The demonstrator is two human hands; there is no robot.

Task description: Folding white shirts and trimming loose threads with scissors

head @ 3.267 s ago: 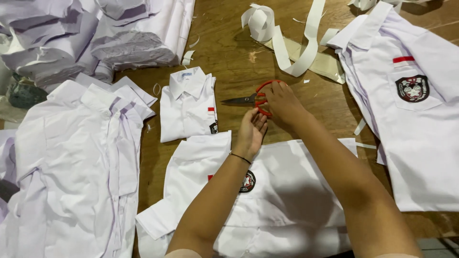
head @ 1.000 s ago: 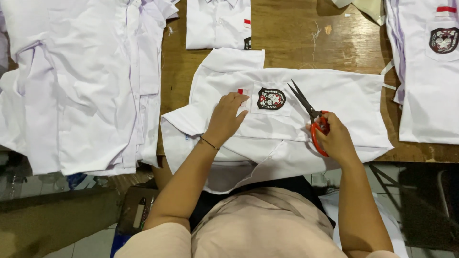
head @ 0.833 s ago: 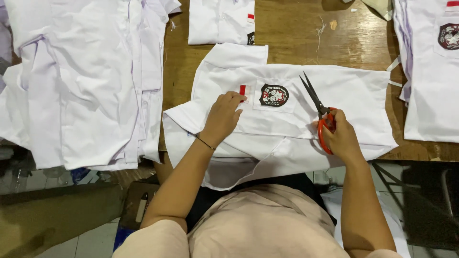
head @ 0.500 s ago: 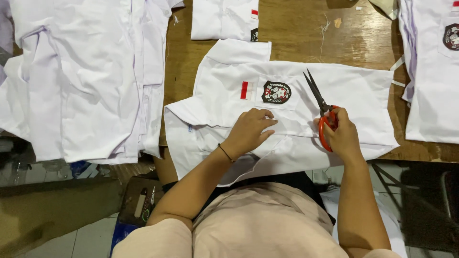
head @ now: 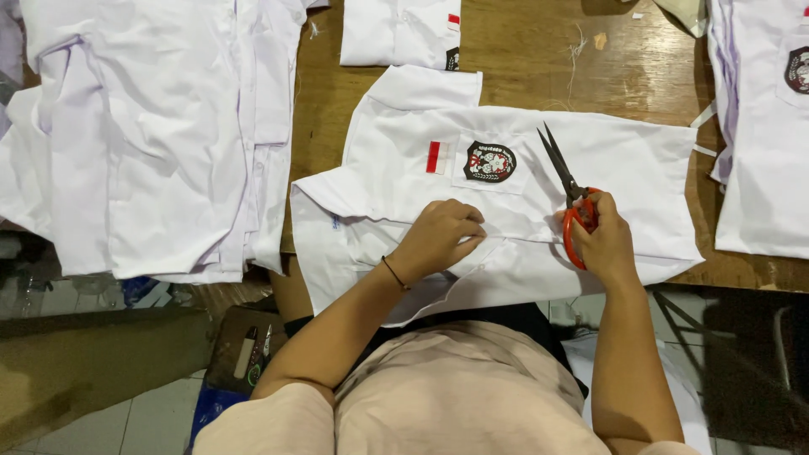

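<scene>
A white shirt lies flat across the wooden table's near edge, with a black crest badge and a small red-and-white patch on its chest. My left hand rests on the shirt's lower front, fingers curled and pinching the fabric below the badge. My right hand holds red-handled scissors, blades slightly parted and pointing away from me, lying on the shirt right of the badge.
A stack of white shirts fills the left of the wooden table. A folded shirt lies at the far middle, another badged shirt at the right. Tiled floor and a dark bag are below.
The shirt now lies at the table's near edge. My left hand slid from beside the red-and-white patch down to the shirt's lower front. My right hand keeps the scissors, which came from the far table.
</scene>
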